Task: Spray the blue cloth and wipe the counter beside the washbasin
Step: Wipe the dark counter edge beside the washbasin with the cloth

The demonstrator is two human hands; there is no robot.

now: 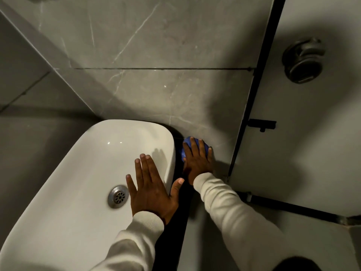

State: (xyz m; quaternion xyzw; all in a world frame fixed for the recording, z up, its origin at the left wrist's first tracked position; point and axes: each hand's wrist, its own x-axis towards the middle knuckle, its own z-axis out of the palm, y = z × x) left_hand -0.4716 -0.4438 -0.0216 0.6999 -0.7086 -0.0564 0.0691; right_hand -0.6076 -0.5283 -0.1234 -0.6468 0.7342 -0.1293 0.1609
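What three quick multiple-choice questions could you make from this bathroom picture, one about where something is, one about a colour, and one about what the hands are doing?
1. Where is the cloth?
A. On the dark counter strip to the right of the washbasin
B. Inside the washbasin, over the drain
C. Hanging on the door

2. What colour is the cloth?
A. White
B. Blue
C. Yellow

3. What is the left hand doing?
A. Holding a spray bottle
B. Gripping the cloth
C. Spread open with nothing in it, over the washbasin's right edge

Answers:
1 A: the cloth lies in the dark gap between the basin rim and the grey wall, under the right hand.
2 B: blue fabric shows past the fingertips of the right hand.
3 C: the left hand's fingers are fanned out and empty, and no bottle is in view.
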